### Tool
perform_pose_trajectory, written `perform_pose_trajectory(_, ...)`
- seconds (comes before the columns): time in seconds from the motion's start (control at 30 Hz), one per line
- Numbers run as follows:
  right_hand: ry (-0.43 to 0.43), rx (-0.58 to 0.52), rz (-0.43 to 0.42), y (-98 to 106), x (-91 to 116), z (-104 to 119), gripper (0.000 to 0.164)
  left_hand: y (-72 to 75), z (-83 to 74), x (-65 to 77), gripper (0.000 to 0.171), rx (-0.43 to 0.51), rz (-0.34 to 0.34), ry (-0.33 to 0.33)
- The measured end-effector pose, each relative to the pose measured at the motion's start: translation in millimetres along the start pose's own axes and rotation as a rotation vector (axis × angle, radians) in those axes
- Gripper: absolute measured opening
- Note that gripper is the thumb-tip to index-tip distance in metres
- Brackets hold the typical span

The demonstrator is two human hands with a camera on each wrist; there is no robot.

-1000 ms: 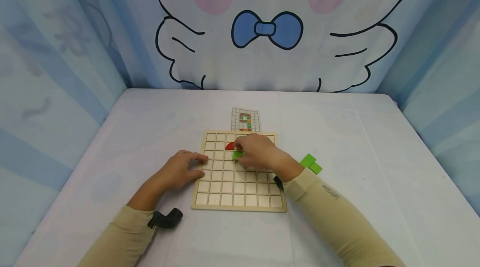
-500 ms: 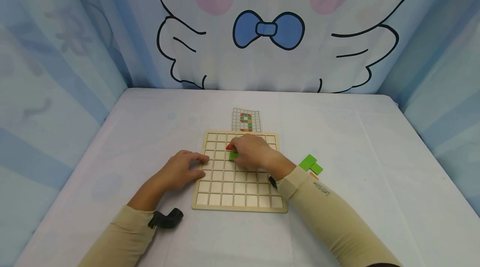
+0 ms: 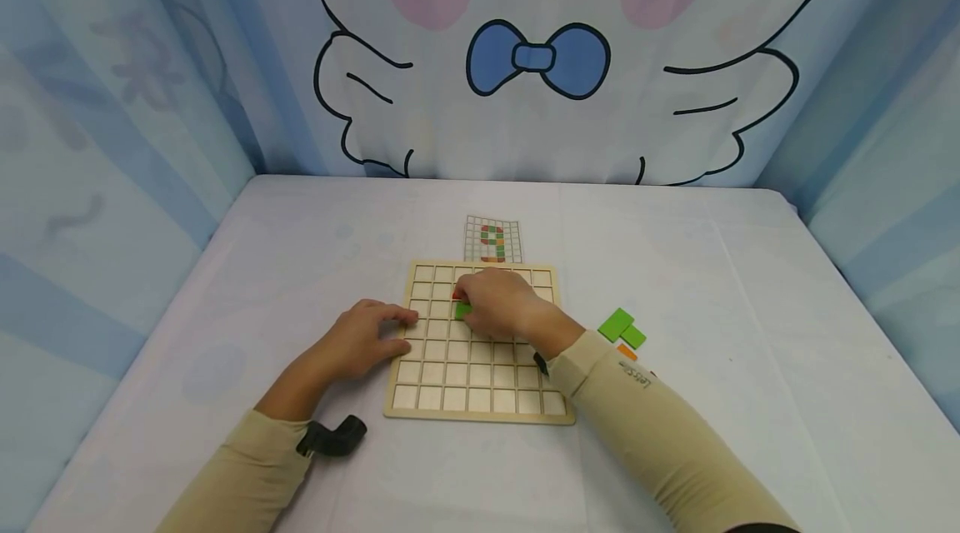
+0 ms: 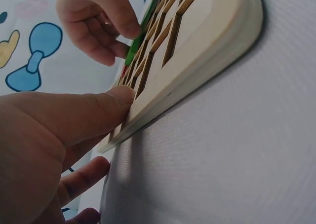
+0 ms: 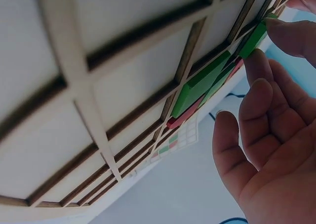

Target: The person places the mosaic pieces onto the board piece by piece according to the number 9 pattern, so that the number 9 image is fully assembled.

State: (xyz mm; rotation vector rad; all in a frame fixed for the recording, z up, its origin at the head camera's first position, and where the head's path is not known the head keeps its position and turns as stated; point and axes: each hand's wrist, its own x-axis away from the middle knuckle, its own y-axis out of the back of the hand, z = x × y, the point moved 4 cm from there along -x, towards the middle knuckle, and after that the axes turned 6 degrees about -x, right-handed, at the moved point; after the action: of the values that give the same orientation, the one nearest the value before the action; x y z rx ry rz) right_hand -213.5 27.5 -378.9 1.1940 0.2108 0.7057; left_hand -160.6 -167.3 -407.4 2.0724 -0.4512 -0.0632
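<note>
Leftward since the first frame, the right hand has shifted the green tile, pinched between thumb and finger, across the gridded board. It now sits just nearer the person than the red piece, mostly hidden by fingers; the tile seems close to being seated in a cell. The left hand has stayed put, fingers spread, holding nothing, thumb resting on the board's rim. Out on the bench, an orange piece has emerged from behind the sleeve, beside loose green pieces.
</note>
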Motion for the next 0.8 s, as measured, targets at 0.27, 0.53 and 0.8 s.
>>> perform_pose_trajectory(0.27,0.018,0.034,-0.012,0.7,-1.7,2.2,0.025,0.9,-1.3,0.3,0.032,-0.010,-0.006,-0.006)
perform_pose_trajectory(0.53,0.032,0.041,-0.031,-0.1,-2.7,3.3,0.017,0.7,-1.7,0.3,0.031,-0.006,-0.007,-0.008)
perform_pose_trajectory(0.8,0.036,0.064,-0.041,-0.5,-2.4,4.7,0.014,0.8,-1.8,-0.1,0.032,-0.011,-0.012,-0.013)
